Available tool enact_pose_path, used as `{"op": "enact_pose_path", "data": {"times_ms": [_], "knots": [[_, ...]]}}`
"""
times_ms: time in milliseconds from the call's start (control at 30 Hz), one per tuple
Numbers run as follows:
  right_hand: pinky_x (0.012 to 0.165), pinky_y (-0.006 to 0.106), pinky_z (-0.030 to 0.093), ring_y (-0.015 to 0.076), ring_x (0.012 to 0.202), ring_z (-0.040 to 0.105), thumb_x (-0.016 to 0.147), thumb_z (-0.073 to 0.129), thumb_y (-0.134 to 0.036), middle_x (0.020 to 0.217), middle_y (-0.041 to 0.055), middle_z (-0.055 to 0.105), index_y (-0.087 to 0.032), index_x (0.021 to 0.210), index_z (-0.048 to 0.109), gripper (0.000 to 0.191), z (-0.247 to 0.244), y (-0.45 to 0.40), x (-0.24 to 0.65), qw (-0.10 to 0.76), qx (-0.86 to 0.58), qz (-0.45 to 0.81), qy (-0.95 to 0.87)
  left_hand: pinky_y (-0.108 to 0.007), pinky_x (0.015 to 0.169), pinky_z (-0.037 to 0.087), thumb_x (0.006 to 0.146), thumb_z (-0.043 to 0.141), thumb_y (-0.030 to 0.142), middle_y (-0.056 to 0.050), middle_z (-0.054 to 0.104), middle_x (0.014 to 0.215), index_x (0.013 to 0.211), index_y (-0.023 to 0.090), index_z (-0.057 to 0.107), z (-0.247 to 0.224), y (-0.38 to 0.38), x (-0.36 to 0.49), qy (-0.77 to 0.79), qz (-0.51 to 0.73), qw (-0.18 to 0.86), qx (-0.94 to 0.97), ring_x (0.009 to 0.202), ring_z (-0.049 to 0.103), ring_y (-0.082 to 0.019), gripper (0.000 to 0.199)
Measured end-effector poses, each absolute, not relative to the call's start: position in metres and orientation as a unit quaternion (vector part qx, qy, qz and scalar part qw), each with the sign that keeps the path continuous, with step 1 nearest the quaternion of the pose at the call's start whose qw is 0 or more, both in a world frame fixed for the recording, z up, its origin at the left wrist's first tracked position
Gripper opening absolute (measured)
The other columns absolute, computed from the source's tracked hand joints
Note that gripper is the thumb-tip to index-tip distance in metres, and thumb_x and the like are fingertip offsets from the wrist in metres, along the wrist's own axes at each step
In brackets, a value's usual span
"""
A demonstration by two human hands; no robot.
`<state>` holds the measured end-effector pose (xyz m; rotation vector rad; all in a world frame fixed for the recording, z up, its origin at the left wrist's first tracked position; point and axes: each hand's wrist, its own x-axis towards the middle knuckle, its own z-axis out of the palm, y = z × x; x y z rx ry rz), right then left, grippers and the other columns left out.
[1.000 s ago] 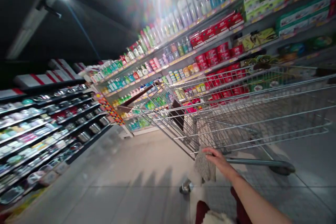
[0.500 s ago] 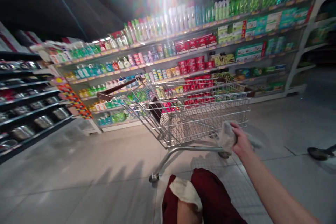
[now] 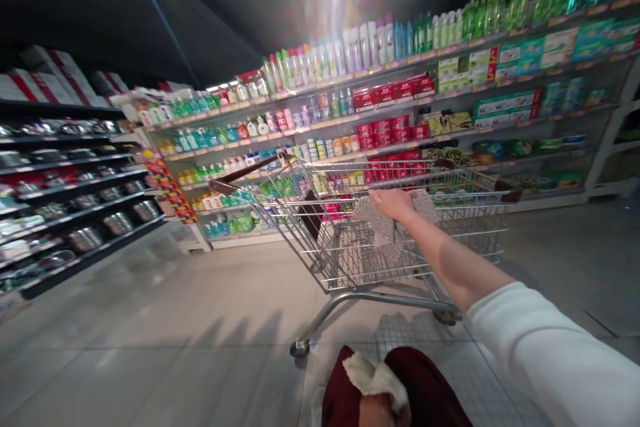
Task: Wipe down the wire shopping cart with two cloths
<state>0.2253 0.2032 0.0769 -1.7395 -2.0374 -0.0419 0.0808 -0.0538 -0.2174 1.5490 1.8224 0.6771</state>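
Grey cloth (image 3: 384, 235) hangs under the right hand (image 3: 393, 203), which lies flat with fingers together, palm bearing down where the cloth crosses the side rail of a shopping cart (image 3: 350, 260) (the wire basket shows through below it). The cloth looks soft, thin and light, so it will go limp and may slide on bare wire; a bunched fold under the palm looks the surest place to take it. The cart looks light and stiff, but on its casters it will roll if pushed; its handle (image 3: 255, 170) lies well left of the right hand. At the lower frame edge, the left hand (image 3: 379, 410) is mostly cut off, beside a cream cloth (image 3: 373, 373) resting on dark red trousers (image 3: 425, 387); it probably touches that cloth, but whether it grips I cannot tell. Beyond the right hand stand shelves (image 3: 350, 103) of bottles and boxes, and left of both hands, steel pots (image 3: 85, 239) sit on dark racks (image 3: 90, 260)
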Motion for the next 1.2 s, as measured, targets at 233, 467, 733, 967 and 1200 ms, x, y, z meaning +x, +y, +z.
{"op": "enact_pose_path", "data": {"times_ms": [233,467,733,967,1200], "knots": [[0.089,0.047,0.042,0.0296,0.1,0.064,0.099,0.023,-0.054,0.109,0.015,0.072,-0.021,0.107,0.072,0.06,0.07,0.178,0.23,0.218,-0.628,-0.061,-0.744,-0.037,0.072,0.051,0.076,0.051,0.057,-0.008,0.062,0.061,0.059,0.018,0.061,-0.179,-0.047,0.079,0.687,0.53,0.317,0.382,0.07,0.063,-0.027,0.043],[0.071,0.031,0.037,0.0218,0.083,0.066,0.099,0.03,-0.053,0.094,0.01,0.075,-0.02,0.094,0.074,0.056,0.056,0.143,0.244,0.263,-0.595,-0.134,-0.747,-0.028,0.064,0.044,0.082,0.053,0.055,-0.001,0.059,0.065,0.073,0.017,0.06,-0.027,-0.017,0.025,0.616,0.658,0.104,0.419,0.065,0.056,-0.017,0.04],[0.067,0.031,0.027,0.0168,0.074,0.064,0.099,0.035,-0.042,0.08,0.0055,0.075,-0.021,0.075,0.071,0.048,0.046,0.102,0.245,0.335,-0.579,-0.207,-0.714,-0.031,0.072,0.045,0.093,0.042,0.038,-0.009,0.069,0.087,0.105,0.017,0.057,0.089,0.064,0.079,0.611,0.443,-0.147,0.64,0.083,0.067,-0.024,0.028],[0.069,0.034,0.024,0.0155,0.072,0.062,0.097,0.041,-0.032,0.076,0.0039,0.073,-0.02,0.07,0.065,0.038,0.042,0.096,0.222,0.392,-0.572,-0.231,-0.682,-0.03,0.064,0.044,0.098,0.026,0.038,-0.012,0.073,0.087,0.094,0.018,0.063,0.076,0.088,0.099,0.658,0.27,-0.223,0.666,0.079,0.07,-0.025,0.042],[0.072,0.035,0.026,0.0165,0.072,0.057,0.094,0.047,-0.033,0.07,0.0025,0.068,-0.021,0.068,0.061,0.032,0.034,0.098,0.2,0.44,-0.518,-0.291,-0.673,-0.031,0.06,0.043,0.097,0.026,0.036,-0.013,0.073,0.084,0.091,0.017,0.067,0.082,0.081,0.076,0.667,0.244,-0.237,0.662,0.078,0.07,-0.028,0.045]]}}
